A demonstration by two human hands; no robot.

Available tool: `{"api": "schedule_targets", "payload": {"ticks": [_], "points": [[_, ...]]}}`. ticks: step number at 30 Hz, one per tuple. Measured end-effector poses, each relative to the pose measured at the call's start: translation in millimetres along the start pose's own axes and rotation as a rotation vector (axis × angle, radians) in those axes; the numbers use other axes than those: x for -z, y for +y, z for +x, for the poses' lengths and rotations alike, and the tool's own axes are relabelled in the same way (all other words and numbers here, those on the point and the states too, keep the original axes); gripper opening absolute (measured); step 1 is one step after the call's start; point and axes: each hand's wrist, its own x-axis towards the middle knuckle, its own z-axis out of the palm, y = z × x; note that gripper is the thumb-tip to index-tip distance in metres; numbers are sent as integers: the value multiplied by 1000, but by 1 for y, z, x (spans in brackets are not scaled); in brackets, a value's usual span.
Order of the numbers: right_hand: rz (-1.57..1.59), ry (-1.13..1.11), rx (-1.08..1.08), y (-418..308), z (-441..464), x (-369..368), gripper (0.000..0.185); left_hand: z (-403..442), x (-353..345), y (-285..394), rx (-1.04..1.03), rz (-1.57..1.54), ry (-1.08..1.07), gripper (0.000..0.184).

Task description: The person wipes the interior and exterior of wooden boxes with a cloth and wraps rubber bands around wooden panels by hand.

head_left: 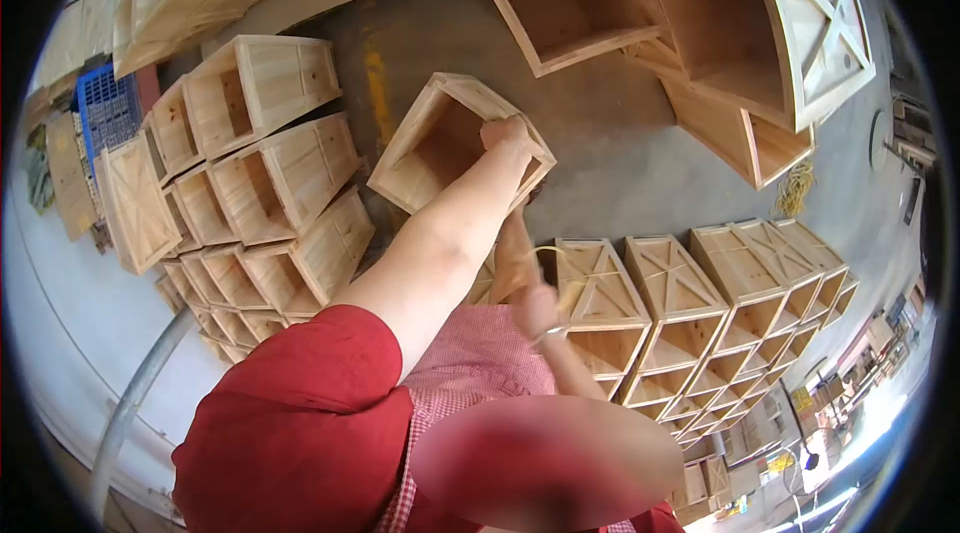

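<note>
An open-topped wooden box of pale boards stands tilted in front of me on the floor. My left hand is closed over its right-hand rim, the arm stretched across the opening. Lower down, close to my apron, my right hand is closed and blurred by motion, with a bracelet at the wrist. A thin yellow strip loops out from that hand; its exact kind is too smeared to make out. Part of my leg shows between the right hand and the box.
Stacked wooden boxes rise on the left, beside a blue plastic crate. More stacks with cross-braced panels stand on the right. Large open boxes lie at the far side, near a yellow bundle of strips. A metal pipe curves at lower left.
</note>
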Motion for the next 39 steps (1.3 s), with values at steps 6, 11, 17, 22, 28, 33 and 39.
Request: {"api": "schedule_targets", "payload": {"ticks": [6,11,17,22,28,33,39], "points": [[442,265,-259,15,35,87,60,-15,194,16,-8,-137,-296,35],[350,529,-266,1,119,96,62,-120,358,95,-21,106,-435,60],[160,577,296,-94,64,107,36,-244,474,164,-118,190,-563,51],[659,557,260,-143,-31,131,20,-283,540,202,-190,229,-676,51],[32,885,-6,-111,-76,214,18,-293,573,236,-254,295,-813,55],[-436,1070,-465,30,-95,355,30,-279,597,261,-194,332,-908,61],[-316,1027,-129,-88,-161,375,21,-307,583,277,-395,359,-1052,67]]}}
